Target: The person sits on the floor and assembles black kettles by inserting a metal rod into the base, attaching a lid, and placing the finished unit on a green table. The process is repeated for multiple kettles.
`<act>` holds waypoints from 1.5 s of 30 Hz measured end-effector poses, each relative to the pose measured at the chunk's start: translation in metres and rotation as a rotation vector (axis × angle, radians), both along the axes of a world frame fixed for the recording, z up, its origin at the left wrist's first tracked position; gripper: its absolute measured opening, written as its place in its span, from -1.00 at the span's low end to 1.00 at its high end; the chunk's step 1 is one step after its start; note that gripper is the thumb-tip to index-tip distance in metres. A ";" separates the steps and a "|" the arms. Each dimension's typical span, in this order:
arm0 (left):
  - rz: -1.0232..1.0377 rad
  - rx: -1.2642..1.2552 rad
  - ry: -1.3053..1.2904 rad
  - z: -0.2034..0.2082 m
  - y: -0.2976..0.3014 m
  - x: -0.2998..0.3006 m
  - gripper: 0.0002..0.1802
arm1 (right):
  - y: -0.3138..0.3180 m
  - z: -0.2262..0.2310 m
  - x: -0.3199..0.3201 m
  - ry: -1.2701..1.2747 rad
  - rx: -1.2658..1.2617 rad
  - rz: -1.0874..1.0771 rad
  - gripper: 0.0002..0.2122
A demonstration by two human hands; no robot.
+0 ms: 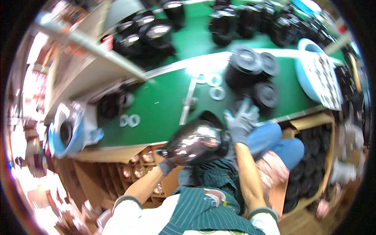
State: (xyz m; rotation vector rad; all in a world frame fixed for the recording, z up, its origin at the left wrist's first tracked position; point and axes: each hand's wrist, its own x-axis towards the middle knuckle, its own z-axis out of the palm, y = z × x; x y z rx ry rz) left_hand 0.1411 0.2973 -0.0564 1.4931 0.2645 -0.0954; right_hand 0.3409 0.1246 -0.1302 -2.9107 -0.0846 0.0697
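A glossy black rounded vessel point(196, 141) lies tilted over the table's near edge. My left hand point(167, 166), in a grey glove, holds it from the left; its fingers are mostly hidden by the vessel. My right hand point(242, 122), also gloved, is open with spread fingers just right of the vessel. Its fingertips are at a dark round part, blurred and partly covered, so I cannot tell whether they touch. Beyond them stand black round ridged parts point(267, 94), with a taller stack point(243, 66) behind.
White rings point(216, 93) lie beside a pale strip point(188, 102) on the green table point(164, 102). More black vessels point(223, 25) stand at the back. Blue basins point(307, 78) flank both sides. Below the edge, cartons hold shiny coppery pieces point(139, 171) and black parts point(307, 168).
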 end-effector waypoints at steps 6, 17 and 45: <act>-0.084 0.000 -0.062 0.001 -0.011 -0.001 -0.25 | -0.052 0.068 -0.022 0.387 1.372 0.049 -0.18; -0.491 0.012 -0.216 -0.022 -0.003 0.013 -0.29 | -0.118 0.146 -0.069 0.233 1.152 0.836 -0.08; -0.397 1.207 -0.912 0.111 0.004 0.081 -0.58 | -0.182 0.086 -0.080 0.660 1.345 0.264 -0.43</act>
